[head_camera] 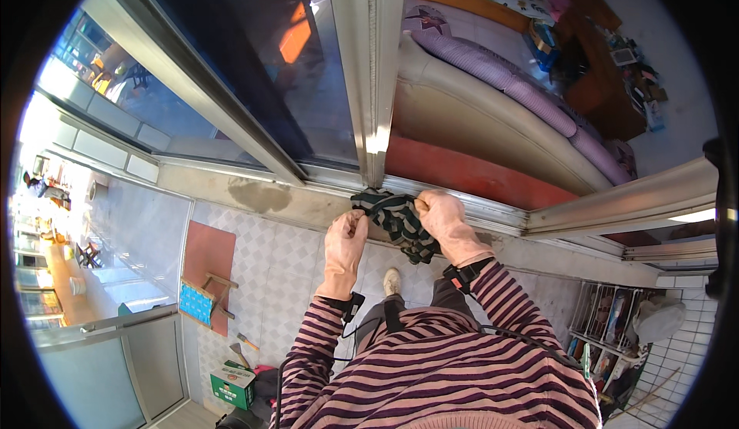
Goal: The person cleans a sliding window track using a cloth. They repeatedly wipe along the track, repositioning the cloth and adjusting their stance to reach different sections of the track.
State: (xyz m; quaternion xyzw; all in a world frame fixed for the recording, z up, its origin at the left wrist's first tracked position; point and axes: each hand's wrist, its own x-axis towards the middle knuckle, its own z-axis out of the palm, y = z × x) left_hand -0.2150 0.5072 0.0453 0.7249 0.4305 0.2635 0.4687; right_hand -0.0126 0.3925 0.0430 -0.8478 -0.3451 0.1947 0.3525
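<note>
A dark cloth with light stripes (399, 221) lies bunched over the edge of the window sill (314, 201), partly hanging down. My right hand (444, 218) grips its right side beside the metal window track (473, 206). At the cloth's left edge is my left hand (347, 232), its fingers curled inward; whether they pinch a bit of the cloth cannot be told. Above the cloth rises the upright metal frame of the sliding window (372, 82). A wet patch (260, 194) darkens the sill to the left.
Behind the window opening stands a beige padded headboard or sofa back (485, 123). On the tiled floor to the left are a small stool with a blue woven seat (196, 303), a red mat (211, 244) and a green carton (232, 384). A white metal rack (606, 325) stands at right.
</note>
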